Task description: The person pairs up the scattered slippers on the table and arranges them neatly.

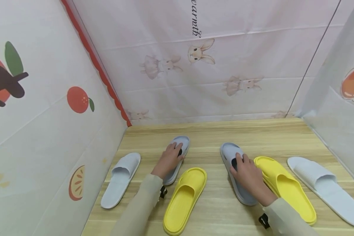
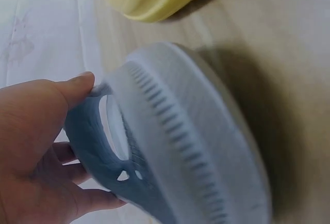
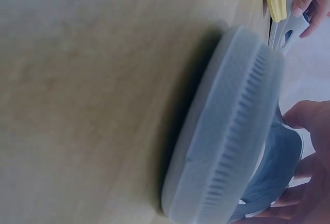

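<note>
My left hand [image 1: 168,159] grips a grey-blue slipper [image 1: 171,177] by its strap, in the left middle of the wooden surface. In the left wrist view, the thumb lies along the edge of the strap [image 2: 87,136] and the fingers reach round its far side. A matching grey-blue slipper [image 1: 229,150] is held the same way by my right hand [image 1: 249,173], right of the middle. The right wrist view shows its ridged heel end [image 3: 227,131] close over the wood, with a dark shadow beside it. Both toes point toward the back wall.
A yellow slipper [image 1: 179,205] lies just right of my left forearm, another yellow slipper [image 1: 298,198] beside my right hand. White slippers lie at the outer left [image 1: 115,190] and outer right [image 1: 339,196]. Printed cloth walls [image 1: 177,98] enclose the wooden surface [image 1: 215,183] on three sides.
</note>
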Motion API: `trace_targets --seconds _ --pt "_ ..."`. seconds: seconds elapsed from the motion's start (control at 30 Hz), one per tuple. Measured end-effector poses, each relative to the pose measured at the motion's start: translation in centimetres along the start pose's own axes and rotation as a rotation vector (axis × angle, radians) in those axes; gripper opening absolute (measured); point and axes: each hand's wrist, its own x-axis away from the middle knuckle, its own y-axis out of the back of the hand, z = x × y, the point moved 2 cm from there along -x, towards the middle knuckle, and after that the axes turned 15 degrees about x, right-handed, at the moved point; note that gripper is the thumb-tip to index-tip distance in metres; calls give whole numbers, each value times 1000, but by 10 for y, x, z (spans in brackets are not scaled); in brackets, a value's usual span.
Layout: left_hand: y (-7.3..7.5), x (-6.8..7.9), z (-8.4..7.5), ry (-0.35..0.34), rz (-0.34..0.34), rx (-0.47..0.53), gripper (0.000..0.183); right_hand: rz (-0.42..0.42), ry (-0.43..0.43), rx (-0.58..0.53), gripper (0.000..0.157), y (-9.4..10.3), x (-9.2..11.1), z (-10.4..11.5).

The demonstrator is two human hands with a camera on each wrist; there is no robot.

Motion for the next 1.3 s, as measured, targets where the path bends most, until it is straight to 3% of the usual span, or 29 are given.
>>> trace_targets --seconds 0.23,1.0,1.3 --pt "-1 -11 -3 -14 21 17 65 -31 3 7 64 -3 -8 -1" --pt "-1 -43 -17 0 -46 59 62 -14 -18 -47 62 -3 -51 0" --pt "1 -53 -20 -27 -20 -47 62 53 -15 -62 66 1 -65 -2"
